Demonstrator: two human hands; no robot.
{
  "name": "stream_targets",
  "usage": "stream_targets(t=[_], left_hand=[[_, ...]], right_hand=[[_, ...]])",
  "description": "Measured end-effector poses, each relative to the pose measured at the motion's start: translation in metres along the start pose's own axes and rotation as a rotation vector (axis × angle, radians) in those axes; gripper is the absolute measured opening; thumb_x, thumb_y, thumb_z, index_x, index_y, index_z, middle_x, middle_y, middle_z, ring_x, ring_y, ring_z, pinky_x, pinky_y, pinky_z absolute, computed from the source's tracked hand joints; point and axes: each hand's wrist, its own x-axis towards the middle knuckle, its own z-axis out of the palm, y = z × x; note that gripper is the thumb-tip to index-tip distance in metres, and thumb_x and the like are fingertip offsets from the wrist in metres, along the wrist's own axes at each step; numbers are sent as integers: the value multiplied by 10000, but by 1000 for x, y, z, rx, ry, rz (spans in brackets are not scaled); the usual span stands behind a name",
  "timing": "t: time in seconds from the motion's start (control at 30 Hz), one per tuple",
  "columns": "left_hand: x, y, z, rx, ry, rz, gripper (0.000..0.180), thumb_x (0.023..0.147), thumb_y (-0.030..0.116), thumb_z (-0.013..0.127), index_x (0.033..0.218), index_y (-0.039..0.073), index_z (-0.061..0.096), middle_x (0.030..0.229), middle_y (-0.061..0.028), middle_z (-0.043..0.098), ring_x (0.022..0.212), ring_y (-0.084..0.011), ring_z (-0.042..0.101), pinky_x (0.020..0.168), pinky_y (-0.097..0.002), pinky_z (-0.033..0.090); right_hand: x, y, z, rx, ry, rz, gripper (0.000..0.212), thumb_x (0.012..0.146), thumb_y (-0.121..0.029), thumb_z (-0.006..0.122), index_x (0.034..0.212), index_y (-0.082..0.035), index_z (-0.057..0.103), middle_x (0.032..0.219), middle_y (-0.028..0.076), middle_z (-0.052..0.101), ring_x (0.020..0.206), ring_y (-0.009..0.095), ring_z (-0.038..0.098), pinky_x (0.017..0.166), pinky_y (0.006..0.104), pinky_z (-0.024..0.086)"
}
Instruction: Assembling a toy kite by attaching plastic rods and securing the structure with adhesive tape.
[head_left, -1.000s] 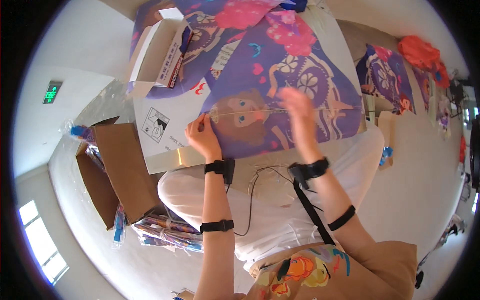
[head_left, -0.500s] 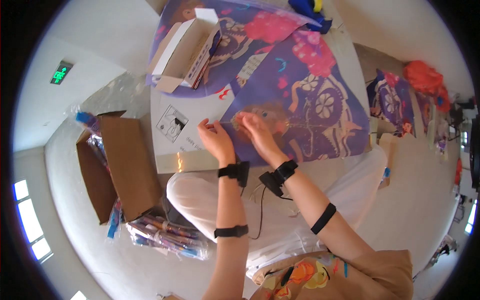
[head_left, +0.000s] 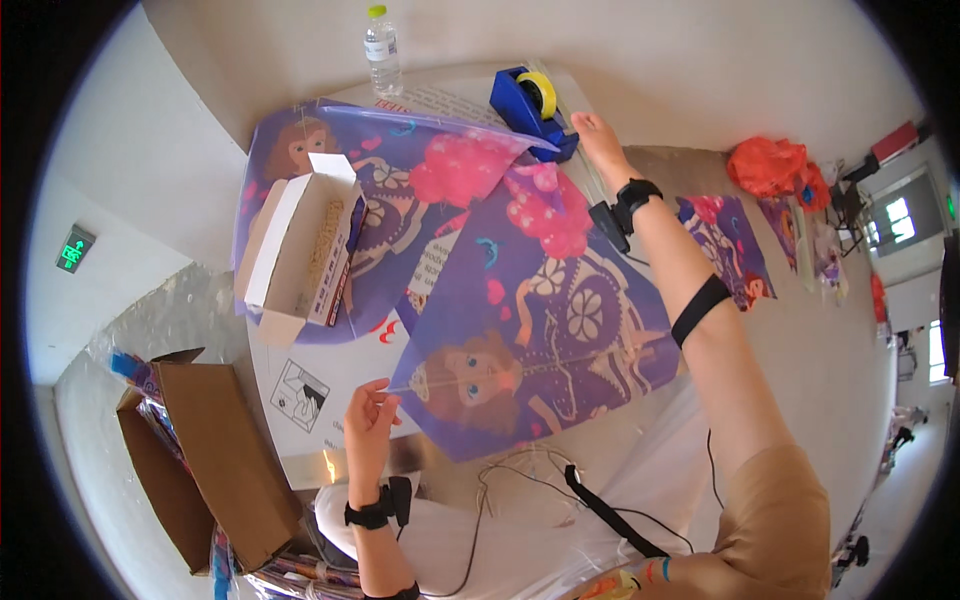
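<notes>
A purple sheet [head_left: 470, 310] printed with a cartoon princess lies on the table, with a thin rod [head_left: 560, 362] running across it. At the sheet's left corner my left hand [head_left: 370, 418] has its fingers curled in, pinching the tip. My right hand [head_left: 602, 148] is stretched out to the far side, fingers extended, just right of a blue tape dispenser [head_left: 525, 108] with a yellow-cored roll. I see nothing in that hand. A second purple printed sheet [head_left: 395, 175] lies behind the first, partly under an open white carton [head_left: 300, 245].
A water bottle [head_left: 382, 55] stands at the back of the table [head_left: 300, 445]. On the floor at left is an open cardboard box [head_left: 225, 450] with plastic-wrapped items. More printed sheets [head_left: 725, 245] and red plastic bags [head_left: 770, 168] are at right. Cables [head_left: 480, 500] hang near my lap.
My right hand has left the sheet's left end and reached far out to the tape dispenser. My left hand now pinches the sheet's corner. The view has shifted, bringing the bottle into sight.
</notes>
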Motion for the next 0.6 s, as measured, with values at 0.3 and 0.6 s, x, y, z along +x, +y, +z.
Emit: stream_targets(t=[0.3,0.6], left_hand=[[21,-23,-9,-52,253,30,139,937,42,534,1037,-1,620,785,-5,608,672,-36,509,570,-184,378],[34,-40,6,114,305,114,88,911,25,568,968,-18,621,779,-15,596,697,-70,552,616,-204,415]], right_hand=[[33,1,31,155,-236,587,317,832,-298,692,934,1,691,932,88,679,826,186,601,769,369,434],[29,-29,3,114,-237,431,447,807,-286,732,1072,48,597,1052,148,633,1076,248,527,888,416,390]])
